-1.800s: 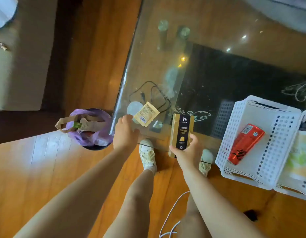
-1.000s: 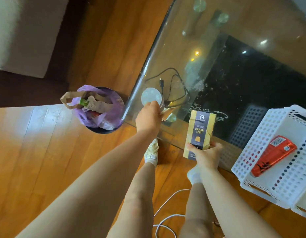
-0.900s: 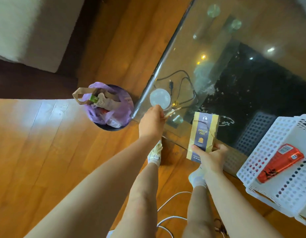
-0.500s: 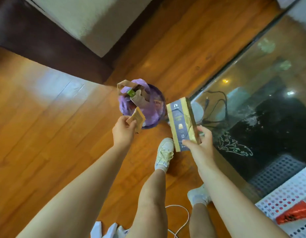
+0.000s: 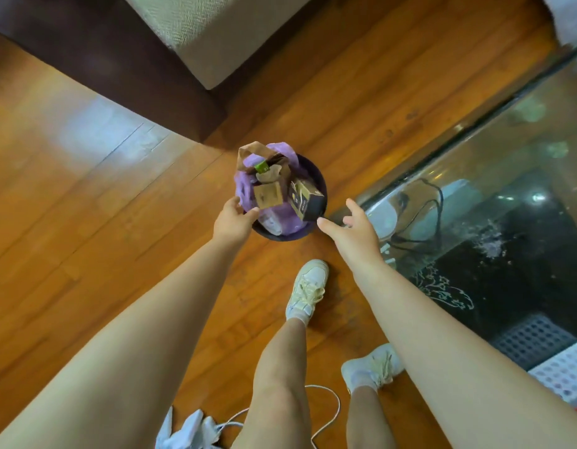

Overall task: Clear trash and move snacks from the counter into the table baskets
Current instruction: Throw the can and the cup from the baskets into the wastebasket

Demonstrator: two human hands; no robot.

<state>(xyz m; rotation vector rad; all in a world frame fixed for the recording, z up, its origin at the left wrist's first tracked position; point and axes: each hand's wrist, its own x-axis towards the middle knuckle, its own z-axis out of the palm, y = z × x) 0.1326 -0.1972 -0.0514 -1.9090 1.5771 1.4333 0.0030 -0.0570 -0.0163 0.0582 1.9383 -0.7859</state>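
Observation:
A dark round trash bin [image 5: 322, 189] with a purple liner stands on the wood floor by the glass table's corner. A tan sachet [image 5: 268, 196] and a black-and-gold espresso box [image 5: 305, 199] lie on top of the trash in it, next to a brown paper bag [image 5: 253, 155]. My left hand [image 5: 233, 220] hovers at the bin's near-left rim, fingers apart, holding nothing. At the bin's near-right side my right hand [image 5: 353, 230] is spread open and empty. A corner of the white basket [image 5: 564, 377] shows at the lower right.
The glass table [image 5: 494, 163] runs along the right, with a black cable [image 5: 423, 215] and a white round pad [image 5: 382, 218] on it. A sofa base [image 5: 125, 59] fills the upper left. A white cord [image 5: 326, 413] and white cloth [image 5: 190, 431] lie by my feet.
Both hands carried the sachet and the espresso box from the table to the bin and let go. Both items now lie in the bin; the view swung left.

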